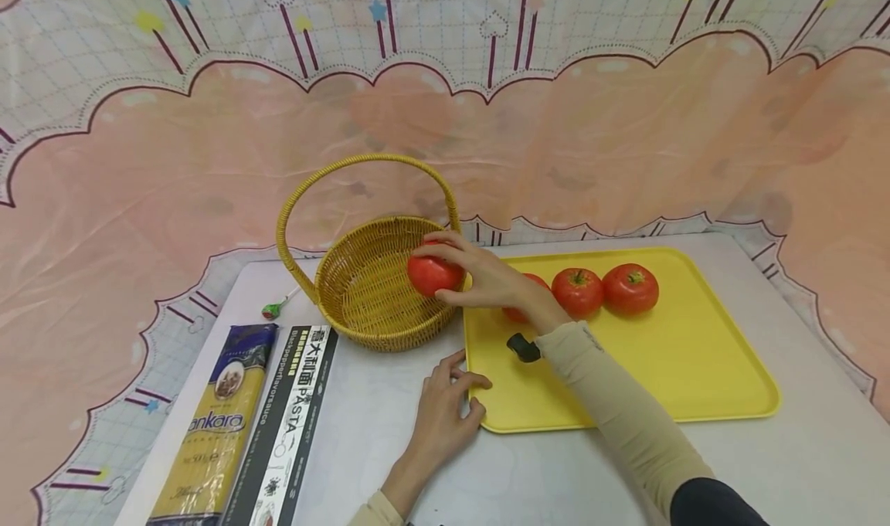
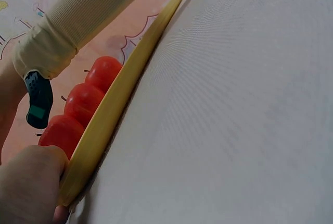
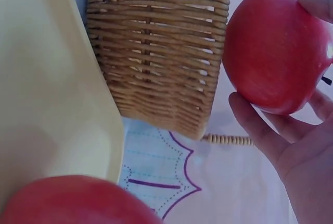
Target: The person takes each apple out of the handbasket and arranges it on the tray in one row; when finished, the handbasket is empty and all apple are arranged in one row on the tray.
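My right hand (image 1: 483, 275) grips a red apple (image 1: 433, 273) between thumb and fingers, over the right rim of a yellow wicker basket (image 1: 378, 337). In the right wrist view, the gripped apple (image 3: 276, 49) is just beyond the basket's rim, its dark stem pointing away from the basket. My left hand (image 1: 445, 410) holds the left edge of a yellow tray (image 1: 695, 371); the left wrist view shows fingers on both sides of the tray rim (image 2: 99, 140). On the tray, three more apples (image 1: 577, 293) sit in a row, the leftmost partly behind my right wrist.
Left of the basket lies a small green-wrapped lollipop (image 1: 273, 310). A yellow-and-blue pasta packet (image 1: 215, 425) and a black-and-white pasta box (image 1: 281, 433) lie along the table's left side. The basket's tall handle (image 1: 368, 157) arches upright. A patterned cloth (image 1: 626, 147) hangs behind.
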Motion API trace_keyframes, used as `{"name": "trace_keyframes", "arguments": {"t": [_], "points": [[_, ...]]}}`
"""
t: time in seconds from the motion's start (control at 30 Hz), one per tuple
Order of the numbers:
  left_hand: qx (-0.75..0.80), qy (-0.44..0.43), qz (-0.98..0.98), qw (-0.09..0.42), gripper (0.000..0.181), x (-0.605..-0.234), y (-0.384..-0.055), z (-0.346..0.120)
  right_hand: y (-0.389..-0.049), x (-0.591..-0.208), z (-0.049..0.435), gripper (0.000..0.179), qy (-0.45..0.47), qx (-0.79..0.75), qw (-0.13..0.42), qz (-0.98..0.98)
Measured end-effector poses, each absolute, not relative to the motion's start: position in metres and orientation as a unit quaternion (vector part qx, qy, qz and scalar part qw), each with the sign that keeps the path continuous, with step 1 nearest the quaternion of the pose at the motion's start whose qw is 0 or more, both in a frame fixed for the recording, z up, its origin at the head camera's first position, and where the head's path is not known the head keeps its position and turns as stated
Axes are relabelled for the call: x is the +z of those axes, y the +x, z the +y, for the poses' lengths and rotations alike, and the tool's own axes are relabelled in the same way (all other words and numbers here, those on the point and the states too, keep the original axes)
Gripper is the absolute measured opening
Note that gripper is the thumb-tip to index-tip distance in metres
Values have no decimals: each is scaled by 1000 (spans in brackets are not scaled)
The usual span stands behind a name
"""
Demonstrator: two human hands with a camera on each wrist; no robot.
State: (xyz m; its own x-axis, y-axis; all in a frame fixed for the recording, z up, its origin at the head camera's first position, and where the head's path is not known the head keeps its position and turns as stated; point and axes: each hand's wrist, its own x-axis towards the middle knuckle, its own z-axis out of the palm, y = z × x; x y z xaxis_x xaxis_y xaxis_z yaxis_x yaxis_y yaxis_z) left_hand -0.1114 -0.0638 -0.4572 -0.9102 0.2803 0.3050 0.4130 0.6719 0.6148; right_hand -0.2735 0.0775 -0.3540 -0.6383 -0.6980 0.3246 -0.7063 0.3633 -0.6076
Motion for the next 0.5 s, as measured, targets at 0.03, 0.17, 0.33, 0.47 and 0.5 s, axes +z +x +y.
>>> {"name": "trace_keyframes", "arguments": {"t": [0.03,0.17,0.33,0.47,0.5], "points": [[-357,-191,-910,93,25,-457,-111,-64,-273,-354,79,59,422,372,6,-827],[-357,-190,-910,94,25,-457,-111,-64,-270,-356,87,58,409,372,9,-833],[-355,-189,-911,96,25,-456,-111,-63,-266,-358,99,59,385,373,10,-844],[-352,-187,-912,96,25,-457,-111,-63,-262,-358,108,59,370,379,10,-848],[-353,-187,-912,96,25,-457,-111,-63,-262,-358,110,59,368,380,12,-849]]}}
